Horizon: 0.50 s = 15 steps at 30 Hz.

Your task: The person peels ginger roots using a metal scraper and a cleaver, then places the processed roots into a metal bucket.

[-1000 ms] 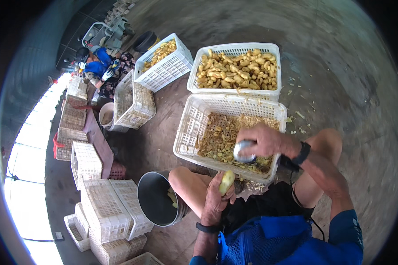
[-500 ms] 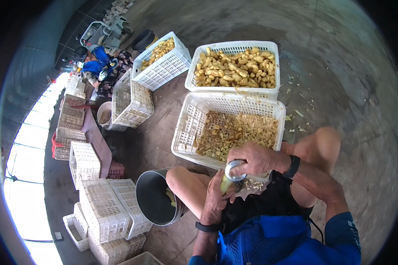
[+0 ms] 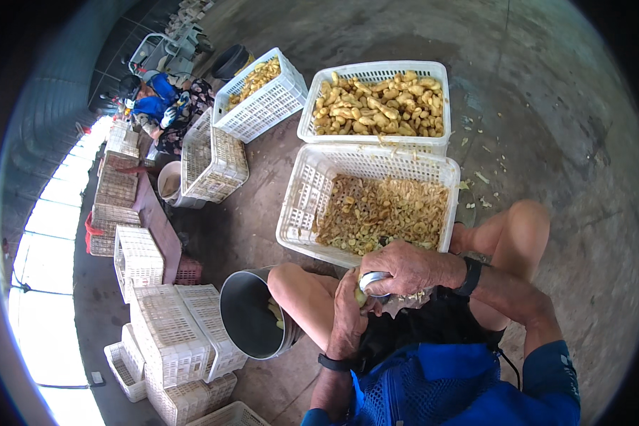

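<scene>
My right hand (image 3: 410,268) is closed round a shiny, round-edged metal tool (image 3: 372,278). The tool lies against a pale yellow-green vegetable piece (image 3: 361,296), mostly hidden by the fingers. My left hand (image 3: 346,307) grips that piece from the other side, between my knees. Just beyond my hands is a white plastic crate (image 3: 296,188) holding brown and pale yellow peelings and slices (image 3: 390,213). Behind it, another white crate (image 3: 376,69) is heaped with knobbly yellow-brown vegetables (image 3: 380,106). A dark bucket (image 3: 243,312) beside my left knee holds a few pale pieces (image 3: 275,312).
Stacked white crates (image 3: 165,334) stand at the left, near a long brown board (image 3: 153,224). At the far left a person in blue (image 3: 153,106) sits by another filled crate (image 3: 266,106). Small scraps (image 3: 481,177) litter the concrete floor at right.
My right hand has tipped the metal tool, so its round face now shows edge-on and lower against the piece. The left hand stays nearly in place.
</scene>
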### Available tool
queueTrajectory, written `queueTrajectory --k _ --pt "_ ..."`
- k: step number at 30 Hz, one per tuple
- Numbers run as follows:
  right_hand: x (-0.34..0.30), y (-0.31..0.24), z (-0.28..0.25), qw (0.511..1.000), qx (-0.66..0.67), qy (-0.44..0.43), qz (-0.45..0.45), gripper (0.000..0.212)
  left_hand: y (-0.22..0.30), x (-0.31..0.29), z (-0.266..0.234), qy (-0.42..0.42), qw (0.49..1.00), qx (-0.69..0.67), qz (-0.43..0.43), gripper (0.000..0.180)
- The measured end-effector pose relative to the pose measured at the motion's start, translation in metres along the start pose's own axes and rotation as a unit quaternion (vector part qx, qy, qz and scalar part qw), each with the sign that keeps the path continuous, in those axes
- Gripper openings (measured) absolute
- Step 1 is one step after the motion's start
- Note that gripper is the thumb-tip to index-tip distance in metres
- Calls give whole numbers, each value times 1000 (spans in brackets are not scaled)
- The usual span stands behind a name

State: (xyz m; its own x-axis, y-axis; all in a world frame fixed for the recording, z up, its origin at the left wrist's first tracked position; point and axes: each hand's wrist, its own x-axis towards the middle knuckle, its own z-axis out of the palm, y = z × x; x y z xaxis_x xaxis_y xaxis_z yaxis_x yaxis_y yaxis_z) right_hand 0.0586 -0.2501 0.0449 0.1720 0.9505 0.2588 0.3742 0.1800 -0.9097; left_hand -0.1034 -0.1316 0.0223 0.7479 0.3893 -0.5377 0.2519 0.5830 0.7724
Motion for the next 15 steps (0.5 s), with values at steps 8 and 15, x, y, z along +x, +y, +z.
queueTrajectory --k 8,15 --pt "2 -29 -50 995 -17 102 -5 21 -6 -7 -16 2 999 15 -29 41" --pt "-4 3 -9 996 15 74 43 26 -12 -3 -7 2 999 -5 39 42"
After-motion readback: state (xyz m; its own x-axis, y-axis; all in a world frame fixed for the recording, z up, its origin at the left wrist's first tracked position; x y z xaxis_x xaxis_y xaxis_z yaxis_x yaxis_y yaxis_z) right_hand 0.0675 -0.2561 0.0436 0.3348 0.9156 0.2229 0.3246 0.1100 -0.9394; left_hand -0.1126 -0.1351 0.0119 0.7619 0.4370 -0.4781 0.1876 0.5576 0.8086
